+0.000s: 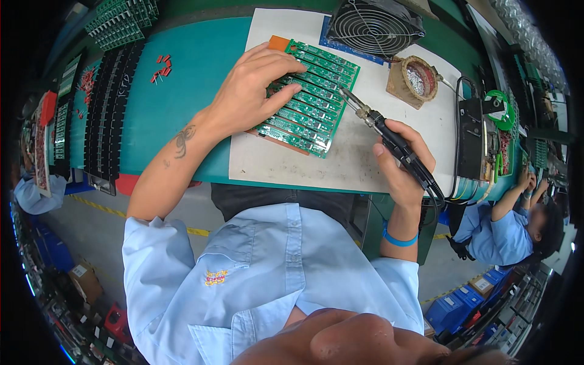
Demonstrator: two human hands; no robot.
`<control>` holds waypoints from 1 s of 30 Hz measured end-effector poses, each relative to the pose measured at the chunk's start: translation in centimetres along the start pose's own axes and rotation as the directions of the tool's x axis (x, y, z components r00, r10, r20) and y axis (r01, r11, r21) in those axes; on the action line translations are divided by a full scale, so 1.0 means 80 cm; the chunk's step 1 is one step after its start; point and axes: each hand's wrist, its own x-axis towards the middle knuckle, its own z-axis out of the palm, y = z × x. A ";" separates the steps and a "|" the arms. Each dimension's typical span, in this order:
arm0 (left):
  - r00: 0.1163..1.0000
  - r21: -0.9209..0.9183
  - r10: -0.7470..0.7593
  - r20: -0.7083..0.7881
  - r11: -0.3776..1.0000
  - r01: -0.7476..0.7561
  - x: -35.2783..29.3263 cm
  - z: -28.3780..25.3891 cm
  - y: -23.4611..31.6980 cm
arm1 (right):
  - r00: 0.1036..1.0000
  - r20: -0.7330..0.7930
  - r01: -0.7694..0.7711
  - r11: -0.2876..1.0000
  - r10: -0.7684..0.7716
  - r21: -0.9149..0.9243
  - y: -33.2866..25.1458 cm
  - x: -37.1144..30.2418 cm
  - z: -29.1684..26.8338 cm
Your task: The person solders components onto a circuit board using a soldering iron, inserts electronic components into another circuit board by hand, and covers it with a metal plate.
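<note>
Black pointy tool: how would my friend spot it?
Find the white sheet on the green bench. There, the right hand grips the black tool, its metal tip near the green circuit board. Unlike the boxy fan beyond, it is slim and pointed.

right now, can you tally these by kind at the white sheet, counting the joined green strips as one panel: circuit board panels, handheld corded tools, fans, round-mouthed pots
Green circuit board panel: 1
Black corded tool: 1
Black fan: 1
Round-mouthed pot: 1
Total: 4
</note>
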 end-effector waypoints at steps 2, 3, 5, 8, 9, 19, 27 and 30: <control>1.000 0.000 -0.017 0.019 1.000 0.017 0.001 -0.001 0.001 | 1.000 0.009 -0.014 1.000 0.014 -0.006 0.002 0.001 0.000; 0.999 -0.001 -0.025 0.028 1.000 0.025 0.001 -0.001 0.002 | 1.000 0.013 -0.021 1.000 0.021 -0.008 0.003 0.002 0.000; 0.999 -0.003 -0.028 0.029 1.000 0.028 0.001 -0.001 0.002 | 1.000 0.013 -0.019 1.000 0.019 -0.007 0.004 0.004 0.002; 0.999 -0.012 -0.035 0.032 0.999 0.035 0.001 -0.001 0.002 | 1.000 0.007 -0.012 1.000 0.012 -0.005 0.004 0.007 0.003; 0.999 -0.012 -0.035 0.032 0.999 0.035 0.001 -0.001 0.002 | 1.000 0.008 -0.013 1.000 0.013 -0.005 0.004 0.007 0.003; 0.999 -0.030 -0.043 0.027 0.999 0.043 0.003 0.001 0.005 | 0.999 0.041 -0.033 0.999 0.033 -0.006 -0.001 0.010 -0.001; 0.998 -0.072 -0.061 0.025 0.995 0.063 0.008 0.001 0.005 | 0.999 0.035 -0.017 1.000 0.017 -0.004 -0.002 0.009 -0.007; 0.997 -0.080 -0.078 -0.018 0.994 0.076 0.012 0.000 0.009 | 0.999 -0.024 -0.023 1.000 0.023 -0.007 -0.008 0.004 -0.017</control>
